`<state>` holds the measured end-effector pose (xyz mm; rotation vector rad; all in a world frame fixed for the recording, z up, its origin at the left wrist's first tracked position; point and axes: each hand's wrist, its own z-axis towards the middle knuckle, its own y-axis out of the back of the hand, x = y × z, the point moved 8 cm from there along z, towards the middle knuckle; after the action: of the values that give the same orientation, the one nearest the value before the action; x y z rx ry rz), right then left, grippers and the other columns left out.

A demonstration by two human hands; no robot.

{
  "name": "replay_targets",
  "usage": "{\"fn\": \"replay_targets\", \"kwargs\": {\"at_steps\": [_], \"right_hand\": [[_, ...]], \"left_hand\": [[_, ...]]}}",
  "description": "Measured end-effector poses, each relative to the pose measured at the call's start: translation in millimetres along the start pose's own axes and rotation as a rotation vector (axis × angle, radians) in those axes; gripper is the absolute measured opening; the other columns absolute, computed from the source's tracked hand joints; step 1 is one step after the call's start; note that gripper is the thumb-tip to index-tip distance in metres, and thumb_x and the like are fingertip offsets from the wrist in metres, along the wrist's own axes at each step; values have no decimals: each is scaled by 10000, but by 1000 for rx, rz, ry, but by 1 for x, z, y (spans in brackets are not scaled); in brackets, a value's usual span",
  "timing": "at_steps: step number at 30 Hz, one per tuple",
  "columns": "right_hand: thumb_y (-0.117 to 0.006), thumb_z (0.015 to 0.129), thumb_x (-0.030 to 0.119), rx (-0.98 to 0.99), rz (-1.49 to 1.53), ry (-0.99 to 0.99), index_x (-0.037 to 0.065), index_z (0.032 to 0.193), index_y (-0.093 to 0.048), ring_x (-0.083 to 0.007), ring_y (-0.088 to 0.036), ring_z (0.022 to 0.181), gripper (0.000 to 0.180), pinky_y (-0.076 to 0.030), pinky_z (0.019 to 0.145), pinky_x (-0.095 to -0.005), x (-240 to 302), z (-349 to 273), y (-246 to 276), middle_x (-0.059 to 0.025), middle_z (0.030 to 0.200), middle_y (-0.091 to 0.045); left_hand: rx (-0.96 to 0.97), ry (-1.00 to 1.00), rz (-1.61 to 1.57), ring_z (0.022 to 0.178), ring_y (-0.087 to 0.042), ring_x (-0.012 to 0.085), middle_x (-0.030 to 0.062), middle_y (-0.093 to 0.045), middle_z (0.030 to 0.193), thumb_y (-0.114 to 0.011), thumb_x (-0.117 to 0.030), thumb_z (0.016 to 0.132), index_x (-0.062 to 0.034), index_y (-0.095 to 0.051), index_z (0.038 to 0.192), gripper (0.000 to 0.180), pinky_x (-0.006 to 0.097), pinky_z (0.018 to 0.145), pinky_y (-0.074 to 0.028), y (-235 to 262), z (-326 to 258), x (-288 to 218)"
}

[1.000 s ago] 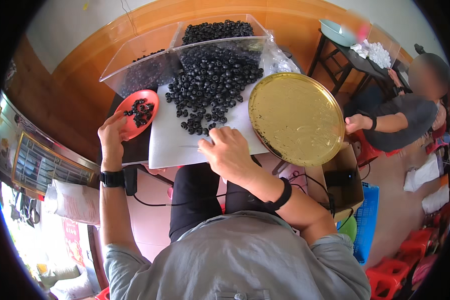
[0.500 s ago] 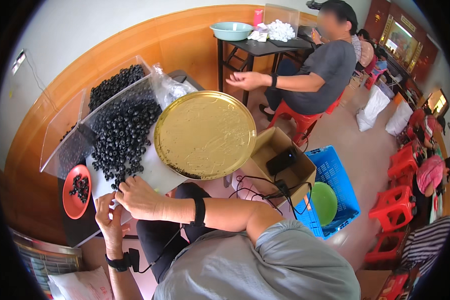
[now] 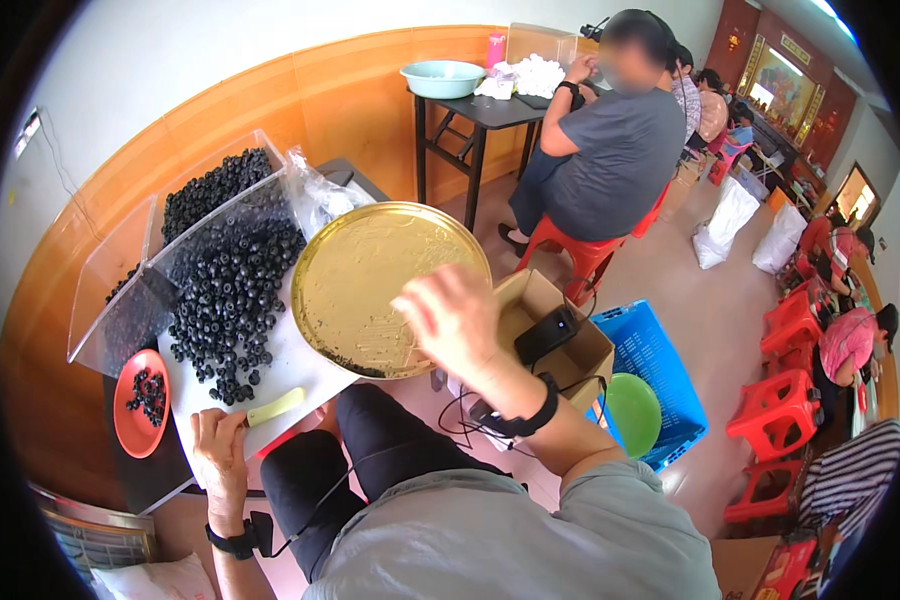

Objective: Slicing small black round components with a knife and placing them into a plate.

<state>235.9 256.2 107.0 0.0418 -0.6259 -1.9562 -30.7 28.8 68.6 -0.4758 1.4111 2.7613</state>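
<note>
At the near edge of a white board point(image 3: 305, 365), my left hand point(image 3: 220, 445) is closed, thumb and fingertips together; what is between them, if anything, is hidden. Beside those fingertips lies a pale yellow strip-like piece point(image 3: 276, 407), perhaps a handle. My right hand point(image 3: 450, 320) is over the near right part of a round gold tray point(image 3: 390, 235), its fingers bent and smeared by motion. Dark crumbs line the tray's near rim. A heap of small, round black pieces point(image 3: 230, 290), like beads or berries, spreads from a clear box onto the board.
A red-orange dish point(image 3: 130, 425) with dark bits stands left of the board. The clear box point(image 3: 95, 320) rises behind it. Right of my knees are a cardboard box point(image 3: 585, 360) with a black device and cables, and a blue crate point(image 3: 680, 400). A co-worker point(image 3: 610, 160) sits beyond.
My right hand has left the left hand and swung right over the gold tray. The yellow piece now shows on the board. The co-worker's outstretched arm has drawn back toward their table.
</note>
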Motion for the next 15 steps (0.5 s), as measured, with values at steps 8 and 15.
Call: {"fn": "replay_targets", "kwargs": {"at_steps": [8, 15], "right_hand": [[-694, 873, 498, 205, -386, -462, 79, 954, -632, -342, -686, 732, 431, -504, 756, -472, -129, -34, 2, -135, 839, -675], [-777, 831, 376, 295, -74, -718, 46, 1185, -557, -347, -716, 780, 531, -534, 672, -475, -147, -49, -12, -204, 858, -723]], "left_hand": [[-3, -32, 28, 899, -537, 294, 99, -564, 909, -686, -59, 781, -41, -694, 885, 106, 424, 804, -437, 0, 2, -1], [19, -54, 15, 899, -523, 302, 102, -541, 886, -654, -66, 812, -42, -679, 870, 67, 422, 805, -438, -5, 8, 10]]}}
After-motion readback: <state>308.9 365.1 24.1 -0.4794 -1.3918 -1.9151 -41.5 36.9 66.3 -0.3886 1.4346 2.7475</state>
